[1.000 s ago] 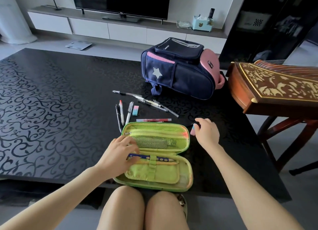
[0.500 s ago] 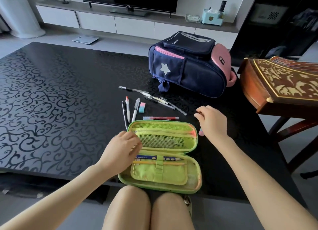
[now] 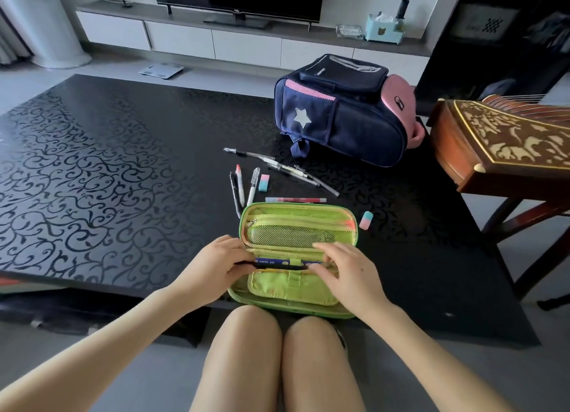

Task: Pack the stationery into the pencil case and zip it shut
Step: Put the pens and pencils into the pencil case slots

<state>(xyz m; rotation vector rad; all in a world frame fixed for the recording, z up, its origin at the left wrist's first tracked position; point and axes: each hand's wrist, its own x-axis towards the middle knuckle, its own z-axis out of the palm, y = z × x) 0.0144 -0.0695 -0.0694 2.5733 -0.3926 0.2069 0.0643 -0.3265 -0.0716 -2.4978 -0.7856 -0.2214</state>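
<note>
Care: left hand [image 3: 216, 268] and right hand [image 3: 347, 271] pinch the black pen [image 3: 277, 267] ends; feed it level under the pencil case [image 3: 277, 291] loop [image 3: 295, 262]

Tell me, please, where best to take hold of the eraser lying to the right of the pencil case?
Pinch the eraser across its two long sides, coming straight down from above. It lies flat on the table, just apart from the pencil case, so both sides are free.
</note>
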